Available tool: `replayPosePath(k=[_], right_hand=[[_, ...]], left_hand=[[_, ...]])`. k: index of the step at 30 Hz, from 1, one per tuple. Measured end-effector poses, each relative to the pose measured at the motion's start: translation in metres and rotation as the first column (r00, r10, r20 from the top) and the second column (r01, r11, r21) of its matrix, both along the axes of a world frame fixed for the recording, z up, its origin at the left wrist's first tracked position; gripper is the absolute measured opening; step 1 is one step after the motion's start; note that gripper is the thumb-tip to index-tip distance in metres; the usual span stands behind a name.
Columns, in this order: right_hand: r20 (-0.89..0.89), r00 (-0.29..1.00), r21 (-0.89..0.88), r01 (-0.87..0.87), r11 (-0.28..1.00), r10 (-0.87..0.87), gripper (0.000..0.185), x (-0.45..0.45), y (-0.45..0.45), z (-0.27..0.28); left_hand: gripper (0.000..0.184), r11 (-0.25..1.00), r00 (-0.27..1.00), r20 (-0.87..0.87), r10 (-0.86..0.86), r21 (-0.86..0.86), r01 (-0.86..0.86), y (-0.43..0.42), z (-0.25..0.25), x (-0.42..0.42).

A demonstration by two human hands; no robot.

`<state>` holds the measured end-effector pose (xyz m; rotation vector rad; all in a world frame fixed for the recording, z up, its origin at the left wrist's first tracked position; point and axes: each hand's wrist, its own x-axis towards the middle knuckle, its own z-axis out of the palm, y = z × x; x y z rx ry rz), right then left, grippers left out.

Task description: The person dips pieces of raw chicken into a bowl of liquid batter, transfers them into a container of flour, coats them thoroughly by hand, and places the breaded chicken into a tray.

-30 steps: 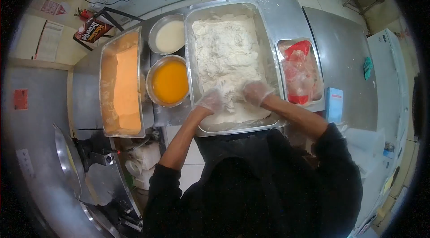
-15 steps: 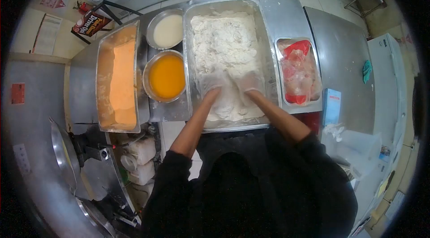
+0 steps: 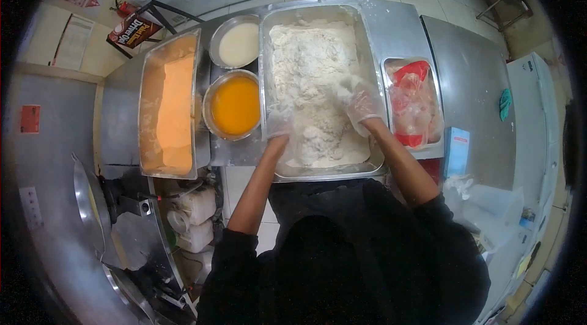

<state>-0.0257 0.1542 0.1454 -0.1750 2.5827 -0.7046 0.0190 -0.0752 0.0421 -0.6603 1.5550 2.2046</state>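
A large metal tray [image 3: 374, 50] holds white flour [image 3: 315, 56] with lumpy pieces coated in it. My left hand [image 3: 280, 124], in a clear plastic glove, is at the tray's left side, low in the flour; its fingers are blurred. My right hand [image 3: 365, 105], gloved too, is at the right side of the flour, near the tray's right wall. Its fingers point up and left beside floury lumps, and whether they grip anything is unclear. A loose mound of flour lies between the two hands.
Left of the tray stand a bowl of orange liquid [image 3: 236, 105], a bowl of pale liquid [image 3: 239, 45] and a long pan of orange powder [image 3: 176, 111]. On the right are a small tray with red and clear plastic bags [image 3: 411, 102], a blue box [image 3: 457, 151] and a green cloth [image 3: 505, 104].
My hands have moved apart, the left toward the tray's left wall and the right toward its right wall. Flour between them now lies in a looser, lumpier mound.
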Motion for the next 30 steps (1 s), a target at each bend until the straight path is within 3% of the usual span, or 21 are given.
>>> replayPosePath(k=[1,3,4,5,6,8,10,13,14,16,17,18,19,20,22,24,26,27,28,30], right_hand=[[-0.414,0.910,0.126,0.088,0.988,-0.028,0.050,-0.005,0.006,-0.037],[-0.753,0.658,0.204,0.223,0.953,0.007,0.050,-0.025,0.006,-0.101],[-0.503,0.863,0.233,0.188,0.954,-0.047,0.049,-0.042,0.002,-0.129],[-0.203,0.974,0.243,0.150,0.958,-0.100,0.049,-0.051,-0.002,-0.141],[-0.214,0.971,0.235,0.161,0.959,-0.110,0.049,-0.054,-0.009,-0.125],[0.011,0.971,0.129,0.235,0.963,-0.239,0.038,-0.046,-0.027,-0.080],[-0.010,0.966,0.060,0.258,0.964,-0.258,0.038,-0.032,-0.022,-0.114],[0.108,0.961,-0.363,0.277,0.890,-0.255,0.037,-0.010,-0.002,-0.123],[0.191,0.948,-0.457,0.314,0.832,-0.254,0.037,0.001,0.006,-0.117],[0.318,0.915,-0.521,0.387,0.761,-0.247,0.036,0.019,0.022,-0.101],[0.348,0.905,-0.524,0.403,0.750,-0.243,0.036,0.023,0.029,-0.092],[0.352,0.903,-0.517,0.407,0.753,-0.246,0.036,0.024,0.034,-0.082],[0.327,0.908,-0.500,0.401,0.767,-0.261,0.036,0.022,0.038,-0.076],[0.286,0.916,-0.478,0.391,0.786,-0.281,0.036,0.014,0.038,-0.072],[0.113,0.933,-0.406,0.356,0.841,-0.340,0.035,-0.006,0.036,-0.080],[-0.215,0.924,-0.273,0.255,0.928,-0.317,0.035,-0.036,0.025,-0.101],[-0.596,0.801,0.059,0.114,0.992,-0.056,0.037,-0.059,0.013,-0.118],[-0.720,0.685,0.261,0.116,0.958,0.114,0.040,-0.068,0.008,-0.119],[-0.515,0.843,0.073,0.224,0.972,-0.156,0.042,-0.077,-0.011,-0.073],[-0.229,0.894,-0.082,0.376,0.923,-0.385,0.045,-0.090,-0.020,-0.062]], left_hand=[[0.035,1.000,1.000,-0.024,0.009,-0.030,-0.010,0.006,-0.002,-0.007],[0.036,0.998,0.997,-0.071,0.035,-0.058,-0.039,0.022,-0.005,-0.027],[0.037,0.997,0.996,-0.077,0.043,-0.057,-0.047,0.030,-0.008,-0.037],[0.037,0.997,0.996,-0.073,0.054,-0.044,-0.057,0.039,-0.010,-0.046],[0.038,0.998,0.996,-0.062,0.066,-0.008,-0.066,0.047,-0.012,-0.054],[0.039,0.992,0.998,0.017,0.064,0.106,-0.065,0.051,-0.003,-0.056],[0.040,0.964,0.992,0.118,0.051,0.253,-0.079,0.049,0.019,-0.056],[0.043,0.938,0.983,0.182,0.022,0.336,-0.083,0.046,0.043,-0.042],[0.043,0.944,0.988,0.153,0.010,0.324,-0.060,0.042,0.044,-0.037],[0.043,0.982,0.951,-0.254,-0.175,0.028,0.188,0.016,0.018,-0.017],[0.042,0.947,0.850,-0.418,-0.319,-0.160,0.277,0.003,0.008,-0.012],[0.042,0.895,0.713,-0.548,-0.436,-0.345,0.283,-0.010,0.005,-0.008],[0.041,0.959,0.937,-0.231,-0.262,-0.170,0.226,-0.017,0.012,-0.007],[0.041,0.995,0.984,0.155,-0.090,-0.029,0.096,-0.020,0.017,-0.008],[0.040,0.993,0.985,0.146,-0.095,-0.054,0.104,-0.023,-0.003,-0.012],[0.039,0.981,0.993,0.055,-0.104,-0.161,0.112,-0.012,-0.019,-0.034],[0.038,0.954,0.992,-0.061,-0.106,-0.289,0.084,0.006,-0.030,-0.069],[0.037,0.937,0.989,-0.109,-0.103,-0.345,0.060,0.015,-0.034,-0.086],[0.037,0.919,0.984,-0.146,-0.105,-0.392,0.040,0.023,-0.035,-0.100],[0.036,0.890,0.976,-0.193,-0.103,-0.457,0.003,0.032,-0.036,-0.122]])
